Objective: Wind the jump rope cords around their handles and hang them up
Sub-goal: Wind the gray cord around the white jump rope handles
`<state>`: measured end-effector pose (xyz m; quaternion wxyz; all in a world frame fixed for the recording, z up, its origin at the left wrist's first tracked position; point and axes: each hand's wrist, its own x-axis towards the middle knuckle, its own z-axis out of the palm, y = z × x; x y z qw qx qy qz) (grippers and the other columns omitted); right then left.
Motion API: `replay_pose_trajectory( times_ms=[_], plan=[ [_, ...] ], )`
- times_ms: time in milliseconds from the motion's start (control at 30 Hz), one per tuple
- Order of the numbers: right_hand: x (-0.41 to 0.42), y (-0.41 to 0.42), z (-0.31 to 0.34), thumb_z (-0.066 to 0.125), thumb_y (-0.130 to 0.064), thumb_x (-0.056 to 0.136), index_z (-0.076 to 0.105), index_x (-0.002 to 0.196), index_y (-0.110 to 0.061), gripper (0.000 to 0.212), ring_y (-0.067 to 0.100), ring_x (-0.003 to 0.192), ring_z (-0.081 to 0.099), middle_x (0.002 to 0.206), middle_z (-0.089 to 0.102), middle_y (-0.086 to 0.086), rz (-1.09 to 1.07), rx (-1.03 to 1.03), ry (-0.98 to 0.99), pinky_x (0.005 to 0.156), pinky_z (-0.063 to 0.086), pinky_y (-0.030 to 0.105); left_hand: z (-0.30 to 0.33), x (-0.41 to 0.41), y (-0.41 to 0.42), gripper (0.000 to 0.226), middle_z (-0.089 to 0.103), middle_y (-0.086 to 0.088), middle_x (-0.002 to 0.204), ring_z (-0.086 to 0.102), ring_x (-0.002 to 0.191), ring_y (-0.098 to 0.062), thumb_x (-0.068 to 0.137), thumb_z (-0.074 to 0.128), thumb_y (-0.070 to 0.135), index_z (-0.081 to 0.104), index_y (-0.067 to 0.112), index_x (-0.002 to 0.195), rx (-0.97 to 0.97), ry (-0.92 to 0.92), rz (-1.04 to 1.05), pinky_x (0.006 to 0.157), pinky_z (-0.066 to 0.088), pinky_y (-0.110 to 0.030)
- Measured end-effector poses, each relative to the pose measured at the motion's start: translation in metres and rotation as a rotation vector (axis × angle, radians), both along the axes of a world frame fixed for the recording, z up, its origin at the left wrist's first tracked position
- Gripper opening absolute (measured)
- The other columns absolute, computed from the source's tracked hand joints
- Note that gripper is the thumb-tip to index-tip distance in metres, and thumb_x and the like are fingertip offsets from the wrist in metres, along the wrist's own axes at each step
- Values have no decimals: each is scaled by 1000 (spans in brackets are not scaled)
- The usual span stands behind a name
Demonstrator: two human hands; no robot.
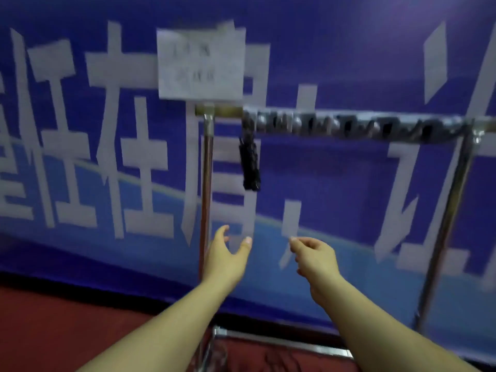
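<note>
Hanging on rack (pixel 349 122): wound rope (pixel 250 165); sign (pixel 201 63) above.

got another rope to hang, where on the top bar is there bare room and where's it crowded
Bare room: the short brass stretch of top bar between the left post and the hanging wound rope. From that rope to the right post the bar is crowded with dark hooks; the picture is too blurred to show gaps there.

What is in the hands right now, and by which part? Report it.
Nothing is held. The left hand is open and empty below the wound jump rope hanging from the rack rail; the right hand hangs loosely curled, also empty.
</note>
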<state>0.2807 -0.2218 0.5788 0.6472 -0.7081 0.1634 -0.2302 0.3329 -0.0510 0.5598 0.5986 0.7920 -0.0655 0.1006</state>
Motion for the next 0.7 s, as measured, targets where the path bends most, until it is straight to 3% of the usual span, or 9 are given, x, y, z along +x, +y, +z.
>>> replay_pose_trajectory(
  times_ms=[133, 333, 467, 567, 633, 700],
  plan=[
    [-50, -32, -108, 71, -25, 90, 71, 76, -13, 18, 16, 65, 54, 73, 66, 3, -113, 13, 168, 70, 44, 32, -89, -41, -5, 63, 62, -2, 123, 59, 108, -22, 87, 67, 55, 49, 25, 140, 174, 180, 14, 97, 45, -33],
    [-156, -72, -294, 75, -37, 84, 74, 86, -7, 31, 26, 72, 61, 71, 67, 7, -249, 90, 655, 74, 51, 37, -227, -117, -14, 56, 68, -7, 116, 63, 113, -27, 90, 67, 50, 57, 14, 133, 353, 497, -79, 96, 46, -30],
    [-214, -71, -359, 72, -36, 86, 71, 77, -7, 31, 31, 78, 65, 78, 69, 12, -284, 146, 816, 80, 56, 40, -292, -151, -29, 54, 66, -7, 126, 61, 118, -27, 92, 62, 53, 58, 16, 132, 470, 604, -154, 99, 46, -30],
    [-241, -64, -382, 71, -31, 88, 67, 71, -9, 28, 25, 70, 60, 67, 64, 4, -280, 167, 840, 76, 51, 36, -326, -178, -43, 45, 68, -3, 119, 63, 114, -23, 94, 61, 51, 60, 20, 126, 524, 654, -242, 93, 45, -27],
    [-255, -64, -404, 71, -29, 89, 61, 64, -14, 31, 26, 77, 60, 68, 63, 0, -264, 151, 849, 79, 49, 34, -355, -195, -52, 40, 70, -1, 113, 64, 109, -21, 93, 63, 49, 64, 20, 121, 544, 681, -295, 92, 46, -26],
    [-271, -61, -430, 73, -35, 86, 67, 75, -11, 28, 28, 86, 63, 78, 69, 4, -243, 120, 880, 83, 51, 35, -386, -213, -57, 35, 72, 1, 107, 66, 105, -19, 92, 65, 48, 68, 20, 113, 556, 733, -330, 92, 49, -26]
  ],
)
